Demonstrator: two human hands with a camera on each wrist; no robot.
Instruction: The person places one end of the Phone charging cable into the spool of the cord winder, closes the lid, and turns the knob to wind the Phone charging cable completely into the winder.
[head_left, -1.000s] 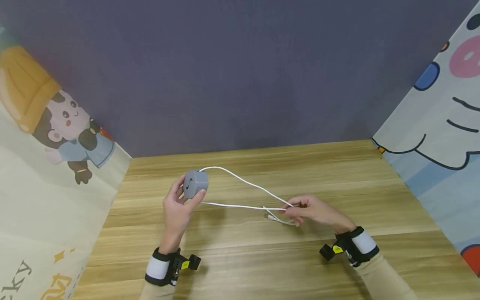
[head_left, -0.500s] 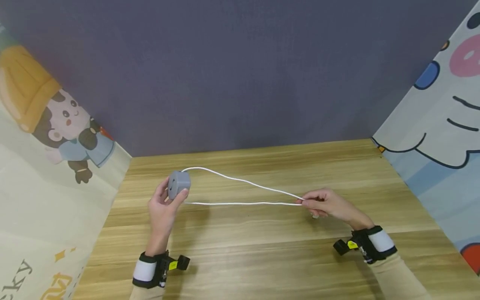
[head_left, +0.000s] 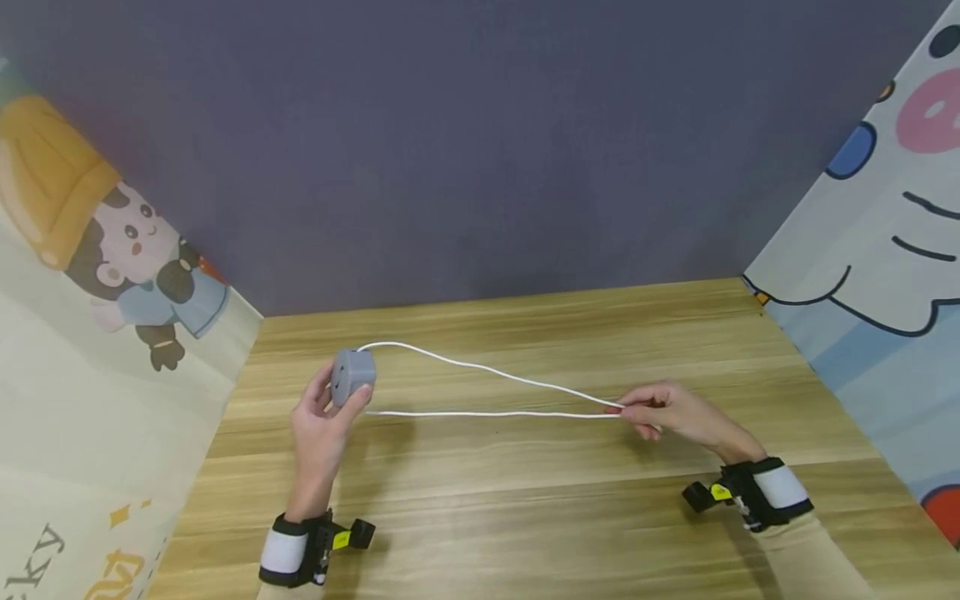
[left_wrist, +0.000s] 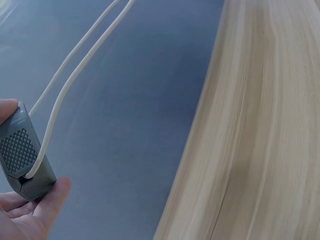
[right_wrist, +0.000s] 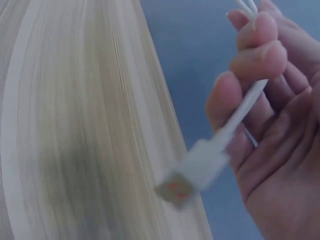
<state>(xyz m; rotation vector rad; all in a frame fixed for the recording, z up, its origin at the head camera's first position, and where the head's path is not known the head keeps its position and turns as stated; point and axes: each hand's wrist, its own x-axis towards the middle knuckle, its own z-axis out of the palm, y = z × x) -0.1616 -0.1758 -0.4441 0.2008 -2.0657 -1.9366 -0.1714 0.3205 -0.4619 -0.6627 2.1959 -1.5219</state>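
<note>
While the wooden table (head_left: 525, 517) fills the lower half of the head view, its pale grain runs left to right and its far edge meets a plain dark grey-purple wall (head_left: 480, 142). Left of the table stands a panel printed with a cartoon child (head_left: 142, 267) under an orange shape; right of the table stands a second panel with a cartoon animal face (head_left: 892, 217) in pink, blue and white.

Above the table's left part, the left hand (head_left: 318, 429) grips a small grey cable reel (head_left: 351, 376) between thumb and fingers, held clear of the wood. 2 runs of white cable (head_left: 487, 392) leave the reel and stretch rightward over the table, drawn nearly straight, meeting at the right hand (head_left: 667, 412). That hand pinches both runs with curled fingers above the table's right part. In the right wrist view the cable's plug (right_wrist: 192, 172) hangs blurred below the fingers (right_wrist: 252, 47), off the wood.

Both wrists carry black straps with white bands (head_left: 780, 487), and beige sleeves (head_left: 802, 558) reach the table's near edge.
</note>
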